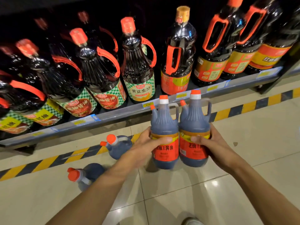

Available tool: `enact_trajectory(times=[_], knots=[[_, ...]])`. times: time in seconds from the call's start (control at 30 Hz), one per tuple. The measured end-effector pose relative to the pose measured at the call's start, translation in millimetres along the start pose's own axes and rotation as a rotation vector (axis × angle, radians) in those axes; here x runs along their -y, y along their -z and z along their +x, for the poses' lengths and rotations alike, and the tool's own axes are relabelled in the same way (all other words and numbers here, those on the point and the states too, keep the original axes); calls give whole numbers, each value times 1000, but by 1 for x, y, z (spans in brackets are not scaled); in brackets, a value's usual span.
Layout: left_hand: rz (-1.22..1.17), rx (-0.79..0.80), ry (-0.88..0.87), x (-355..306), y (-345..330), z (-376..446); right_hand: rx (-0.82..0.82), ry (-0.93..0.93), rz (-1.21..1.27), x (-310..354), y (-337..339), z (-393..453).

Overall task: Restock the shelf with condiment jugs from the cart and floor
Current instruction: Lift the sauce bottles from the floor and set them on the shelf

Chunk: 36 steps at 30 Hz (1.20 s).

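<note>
We see glossy dark plastic bottles [138, 65] with shiny paper labels on a matt grey metal shelf [113, 114]. The two jugs [164, 135] look like duller, frosted plastic with smooth orange caps. The floor tiles [211, 192] are polished and reflective.

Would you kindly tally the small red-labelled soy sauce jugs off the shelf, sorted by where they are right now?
Small grey-brown plastic jugs with red labels, held upright side by side: 2, one in the left hand, one in the right hand.
Same jugs lying on the tiled floor: 2, the nearer and the farther.
Total: 4
</note>
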<state>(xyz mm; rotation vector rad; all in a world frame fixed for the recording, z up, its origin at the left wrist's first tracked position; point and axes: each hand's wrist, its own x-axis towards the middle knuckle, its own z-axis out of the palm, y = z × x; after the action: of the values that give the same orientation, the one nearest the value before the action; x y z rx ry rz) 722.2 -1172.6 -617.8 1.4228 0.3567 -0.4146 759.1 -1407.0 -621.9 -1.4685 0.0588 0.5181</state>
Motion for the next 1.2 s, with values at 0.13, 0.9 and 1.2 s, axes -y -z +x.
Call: enact_trajectory(times=[0.13,0.9,1.2], knots=[[24,-45,-117,-60,-9,-28,-32,109,-23,63,-5,-23],[99,-130,-592,-594,-68,-381,72,446,-18,625,-106,-278],[26,-194,-524,-771,-91,-493,109,388,13,826,-141,-352]])
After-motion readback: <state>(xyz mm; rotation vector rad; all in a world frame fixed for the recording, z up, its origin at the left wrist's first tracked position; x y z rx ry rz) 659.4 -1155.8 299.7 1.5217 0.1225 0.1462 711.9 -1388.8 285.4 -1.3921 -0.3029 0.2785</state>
